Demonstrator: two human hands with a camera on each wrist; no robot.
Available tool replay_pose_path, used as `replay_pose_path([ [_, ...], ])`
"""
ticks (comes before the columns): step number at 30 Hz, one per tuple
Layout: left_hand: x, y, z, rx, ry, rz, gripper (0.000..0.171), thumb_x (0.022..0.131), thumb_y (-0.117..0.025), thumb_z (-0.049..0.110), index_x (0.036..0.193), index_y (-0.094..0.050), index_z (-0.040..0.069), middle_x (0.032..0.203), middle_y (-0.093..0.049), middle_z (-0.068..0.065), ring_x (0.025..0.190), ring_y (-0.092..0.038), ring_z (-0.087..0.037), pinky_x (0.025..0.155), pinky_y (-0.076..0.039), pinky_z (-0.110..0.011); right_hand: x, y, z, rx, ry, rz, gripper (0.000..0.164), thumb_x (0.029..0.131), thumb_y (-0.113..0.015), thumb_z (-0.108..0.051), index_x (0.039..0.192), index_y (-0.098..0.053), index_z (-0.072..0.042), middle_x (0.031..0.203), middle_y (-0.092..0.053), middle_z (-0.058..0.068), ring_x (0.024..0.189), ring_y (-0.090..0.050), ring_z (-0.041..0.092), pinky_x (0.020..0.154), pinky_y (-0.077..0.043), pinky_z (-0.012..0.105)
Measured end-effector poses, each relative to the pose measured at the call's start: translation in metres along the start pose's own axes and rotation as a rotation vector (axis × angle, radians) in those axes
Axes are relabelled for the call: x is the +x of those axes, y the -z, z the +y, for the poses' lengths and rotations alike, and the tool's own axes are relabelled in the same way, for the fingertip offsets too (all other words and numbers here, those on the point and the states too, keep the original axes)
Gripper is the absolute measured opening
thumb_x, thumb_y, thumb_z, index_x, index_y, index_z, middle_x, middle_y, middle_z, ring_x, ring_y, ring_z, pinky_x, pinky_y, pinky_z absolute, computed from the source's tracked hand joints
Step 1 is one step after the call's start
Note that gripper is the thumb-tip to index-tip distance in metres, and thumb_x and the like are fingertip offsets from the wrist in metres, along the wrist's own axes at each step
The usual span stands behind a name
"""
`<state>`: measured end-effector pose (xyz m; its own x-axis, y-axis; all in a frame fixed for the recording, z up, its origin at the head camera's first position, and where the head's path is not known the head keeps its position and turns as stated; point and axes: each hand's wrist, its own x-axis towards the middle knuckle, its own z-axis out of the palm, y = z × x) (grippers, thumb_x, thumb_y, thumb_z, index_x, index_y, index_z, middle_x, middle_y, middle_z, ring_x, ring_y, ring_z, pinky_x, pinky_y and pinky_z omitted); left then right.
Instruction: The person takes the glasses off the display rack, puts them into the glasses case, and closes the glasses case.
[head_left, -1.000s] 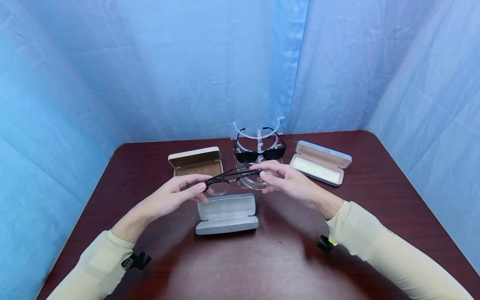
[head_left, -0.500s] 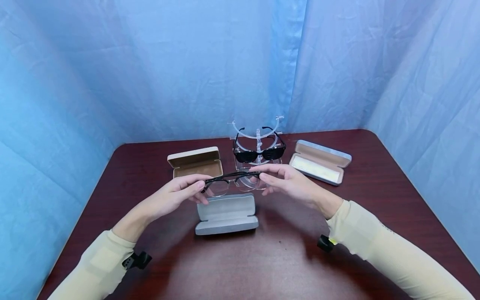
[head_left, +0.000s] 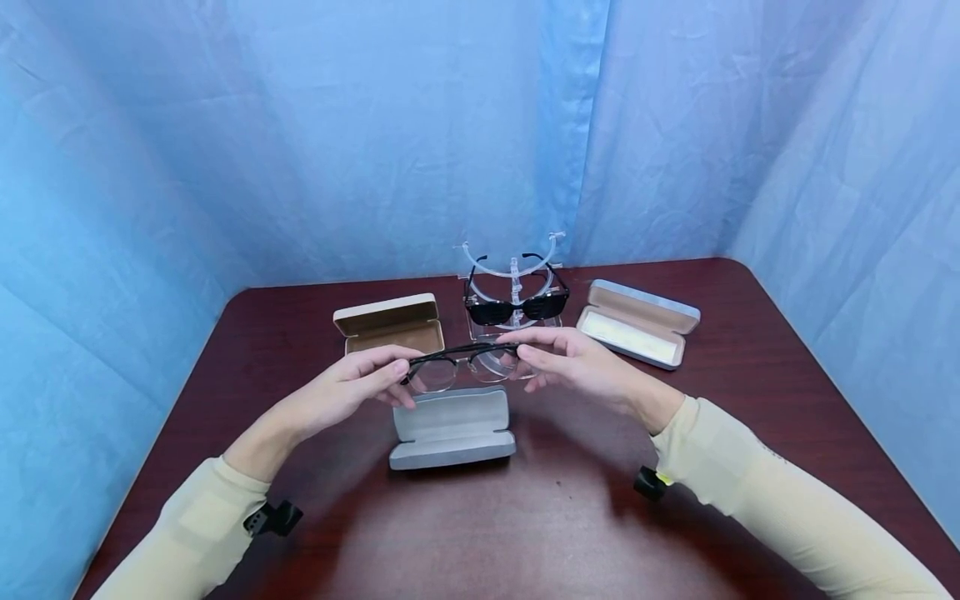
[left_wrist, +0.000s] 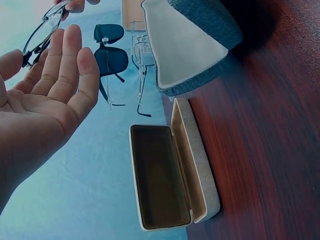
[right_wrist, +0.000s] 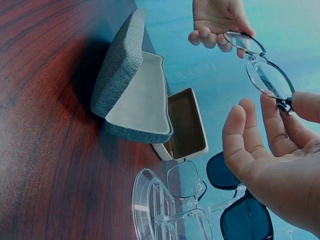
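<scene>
A pair of eyeglasses (head_left: 491, 348) with a black upper rim and clear lenses is held level in the air between both hands. My left hand (head_left: 352, 387) pinches one end between thumb and fingers. At the other end, my right hand (head_left: 581, 367) pinches the frame the same way. The dark temples appear folded behind the lenses. Just below and nearer stands an open grey glasses case (head_left: 452, 450) with a pale lining. In the right wrist view, the eyeglasses (right_wrist: 279, 70) show their clear lenses, and the thumb presses near the hinge.
Behind the hands, a clear display stand (head_left: 515, 287) carries dark sunglasses (head_left: 543, 307); thin-rimmed glasses (right_wrist: 182, 177) sit lower on it. An open beige case (head_left: 386, 315) is at the back left. At the back right lies an open light-blue case (head_left: 648, 304) with a white insert.
The eyeglasses have rotated slightly between the fingers, so their dark temples now lie closer along the upper rim. Both hands have stayed nearly in place, still pinching the ends.
</scene>
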<state>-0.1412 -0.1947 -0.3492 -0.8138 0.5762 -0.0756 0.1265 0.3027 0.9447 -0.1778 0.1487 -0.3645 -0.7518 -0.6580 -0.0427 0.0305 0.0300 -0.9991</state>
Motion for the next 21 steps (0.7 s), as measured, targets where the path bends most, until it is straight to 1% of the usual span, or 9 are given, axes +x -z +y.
replay_pose_path([
  [4, 0.001, 0.002, 0.002, -0.004, 0.002, 0.001, 0.038, 0.110, -0.047, 0.026, 0.141, -0.054, 0.005, 0.115, -0.070, -0.019, 0.098, -0.071, -0.031, 0.091, -0.056, -0.040, 0.001, 0.000, -0.003, -0.012, -0.013, -0.002, 0.041, 0.106, -0.056, -0.020, 0.144, -0.055, -0.004, 0.128, -0.065, 0.017, 0.114, -0.064, 0.032, 0.089, -0.057, 0.042],
  [7, 0.002, 0.003, 0.004, -0.005, -0.002, 0.004, 0.039, 0.110, -0.046, 0.026, 0.142, -0.053, 0.005, 0.115, -0.070, -0.016, 0.099, -0.071, -0.035, 0.091, -0.057, -0.040, 0.001, 0.001, -0.007, -0.014, -0.010, -0.003, 0.041, 0.106, -0.056, -0.020, 0.144, -0.055, -0.005, 0.127, -0.065, 0.018, 0.112, -0.064, 0.032, 0.090, -0.057, 0.043],
  [11, 0.003, 0.004, 0.006, -0.010, -0.011, 0.005, 0.039, 0.110, -0.045, 0.027, 0.142, -0.053, 0.006, 0.116, -0.070, -0.015, 0.100, -0.071, -0.035, 0.092, -0.056, -0.041, 0.001, 0.002, -0.013, 0.006, 0.002, 0.003, 0.040, 0.106, -0.057, -0.019, 0.143, -0.057, -0.005, 0.126, -0.063, 0.023, 0.113, -0.062, 0.041, 0.091, -0.057, 0.044],
  [14, 0.003, 0.004, 0.007, -0.015, -0.014, 0.005, 0.039, 0.111, -0.045, 0.028, 0.142, -0.053, 0.007, 0.115, -0.070, -0.016, 0.099, -0.071, -0.032, 0.092, -0.056, -0.041, 0.000, 0.003, -0.016, 0.010, 0.001, 0.005, 0.040, 0.106, -0.058, -0.020, 0.143, -0.057, -0.005, 0.126, -0.064, 0.022, 0.114, -0.060, 0.046, 0.092, -0.056, 0.045],
  [16, 0.003, 0.004, 0.007, -0.019, -0.017, 0.004, 0.039, 0.111, -0.045, 0.028, 0.142, -0.053, 0.005, 0.115, -0.070, -0.017, 0.099, -0.071, -0.031, 0.093, -0.056, -0.041, 0.001, 0.003, -0.017, 0.006, -0.004, 0.005, 0.040, 0.106, -0.058, -0.021, 0.143, -0.057, -0.005, 0.125, -0.066, 0.019, 0.113, -0.061, 0.044, 0.092, -0.056, 0.044],
  [18, 0.003, 0.004, 0.007, -0.022, -0.021, 0.002, 0.040, 0.111, -0.044, 0.027, 0.142, -0.053, 0.004, 0.114, -0.070, -0.017, 0.099, -0.071, -0.032, 0.093, -0.056, -0.040, 0.001, 0.003, -0.017, 0.002, -0.011, 0.001, 0.041, 0.106, -0.057, -0.020, 0.143, -0.057, -0.005, 0.126, -0.066, 0.019, 0.112, -0.063, 0.040, 0.092, -0.057, 0.043],
  [21, 0.003, 0.003, 0.006, -0.027, -0.031, -0.001, 0.039, 0.111, -0.044, 0.026, 0.140, -0.054, 0.002, 0.113, -0.070, -0.017, 0.099, -0.071, -0.035, 0.093, -0.056, -0.041, 0.000, 0.004, -0.016, 0.003, -0.017, -0.003, 0.041, 0.106, -0.057, -0.019, 0.144, -0.056, -0.004, 0.129, -0.064, 0.023, 0.112, -0.064, 0.039, 0.091, -0.057, 0.041],
])
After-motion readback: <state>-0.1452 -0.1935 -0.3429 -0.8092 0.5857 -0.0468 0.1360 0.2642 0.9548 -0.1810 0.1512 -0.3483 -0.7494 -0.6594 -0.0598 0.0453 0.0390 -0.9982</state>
